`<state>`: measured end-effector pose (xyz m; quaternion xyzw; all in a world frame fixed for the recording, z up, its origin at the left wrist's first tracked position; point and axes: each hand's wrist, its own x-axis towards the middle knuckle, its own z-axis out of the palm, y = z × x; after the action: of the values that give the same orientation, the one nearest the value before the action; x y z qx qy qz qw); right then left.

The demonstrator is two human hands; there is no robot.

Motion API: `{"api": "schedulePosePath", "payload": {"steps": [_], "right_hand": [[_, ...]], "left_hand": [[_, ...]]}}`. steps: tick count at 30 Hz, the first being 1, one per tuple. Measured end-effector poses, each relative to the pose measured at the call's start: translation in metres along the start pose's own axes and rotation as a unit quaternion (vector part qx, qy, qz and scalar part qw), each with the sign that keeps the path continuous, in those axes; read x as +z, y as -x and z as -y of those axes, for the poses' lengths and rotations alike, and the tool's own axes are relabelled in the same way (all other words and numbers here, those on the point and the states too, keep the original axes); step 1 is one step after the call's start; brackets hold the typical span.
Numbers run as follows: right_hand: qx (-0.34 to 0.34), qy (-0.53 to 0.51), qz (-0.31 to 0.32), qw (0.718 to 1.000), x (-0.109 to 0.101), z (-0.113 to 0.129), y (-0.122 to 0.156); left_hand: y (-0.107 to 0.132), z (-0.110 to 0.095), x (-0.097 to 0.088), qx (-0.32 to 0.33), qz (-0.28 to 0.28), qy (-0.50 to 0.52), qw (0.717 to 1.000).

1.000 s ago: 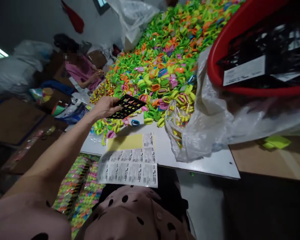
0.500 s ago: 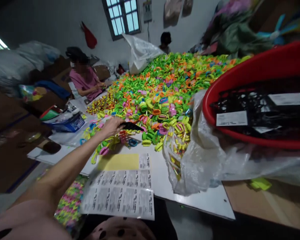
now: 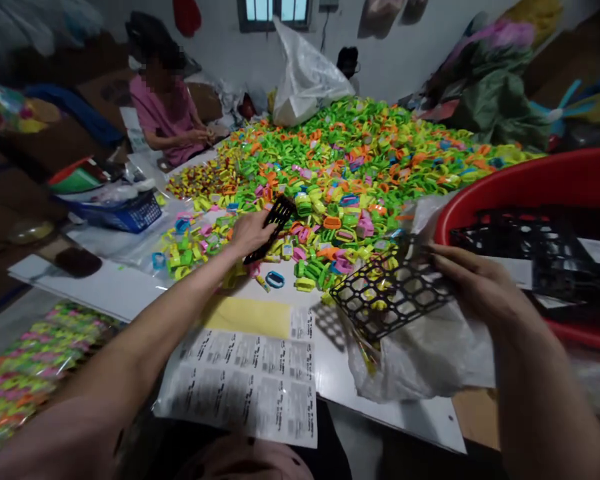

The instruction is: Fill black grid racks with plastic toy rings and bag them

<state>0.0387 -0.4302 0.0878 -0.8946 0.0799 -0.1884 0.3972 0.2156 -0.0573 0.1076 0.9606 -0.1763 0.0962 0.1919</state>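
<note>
My left hand (image 3: 253, 233) is closed on a small black slotted plastic piece (image 3: 276, 223), tilted upright at the near edge of a heap of bright band-shaped plastic pieces (image 3: 330, 160). In my right hand (image 3: 480, 280) is a black lattice sheet (image 3: 395, 287) with large rounded holes. The fingers pinch its right end, and it hangs over a clear plastic bag (image 3: 430, 367). Between my arms a sheet of printed labels (image 3: 250, 380) with a bare yellow strip lies at the table's front edge. A loose blue band (image 3: 275, 279) rests just below my left hand.
At the right stands a red basin (image 3: 443, 227) holding black lattice pieces and white labels. A blue basket (image 3: 123, 212) sits at the left. Beyond it a co-worker in pink (image 3: 163, 113) sits by the heap. Packed colourful pieces (image 3: 35, 373) lie low at left.
My right hand has come into view with the black lattice sheet. The black piece in my left hand has shifted slightly right and been turned more upright. The view has tilted downward.
</note>
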Motion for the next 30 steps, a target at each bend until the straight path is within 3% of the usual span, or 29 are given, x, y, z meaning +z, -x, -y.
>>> {"api": "schedulePosePath", "payload": {"steps": [2,3,5,8,11,13,16,18,21,25,30], "right_hand": [[0.032,0.008,0.073,0.997,0.027,0.008,-0.039],[0.037,0.052,0.079,0.995,0.038,0.013,-0.053],[0.002,0.179,0.029,0.983,0.058,0.027,-0.064],[-0.119,0.24,0.017,0.963,0.093,0.053,-0.034],[-0.209,0.196,0.181,0.941,0.144,0.072,0.02],[-0.193,0.219,0.287,0.912,0.18,0.075,0.047],[-0.132,0.25,0.357,0.89,0.211,0.073,0.062],[-0.126,0.25,0.371,0.885,0.215,0.071,0.061],[-0.178,0.267,0.355,0.878,0.209,0.073,0.063],[-0.25,0.313,0.264,0.877,0.205,0.072,0.084],[-0.302,0.324,0.128,0.887,0.202,0.051,0.105]], "left_hand": [[-0.003,-0.011,0.007,-0.013,0.029,-0.084,0.996],[-0.006,-0.017,0.011,-0.019,0.048,-0.102,0.993],[-0.011,-0.028,0.021,-0.021,0.075,-0.097,0.992],[-0.002,-0.038,0.034,0.021,0.112,-0.061,0.992],[0.032,-0.035,0.048,0.09,0.209,-0.027,0.973],[0.061,-0.025,0.06,0.116,0.303,-0.006,0.946],[0.092,-0.008,0.077,0.11,0.375,0.027,0.92],[0.102,0.0,0.085,0.093,0.381,0.062,0.918],[0.102,0.005,0.091,0.061,0.401,0.133,0.904],[0.095,0.005,0.089,0.019,0.436,0.224,0.872],[0.085,-0.006,0.083,0.0,0.478,0.298,0.826]]}}
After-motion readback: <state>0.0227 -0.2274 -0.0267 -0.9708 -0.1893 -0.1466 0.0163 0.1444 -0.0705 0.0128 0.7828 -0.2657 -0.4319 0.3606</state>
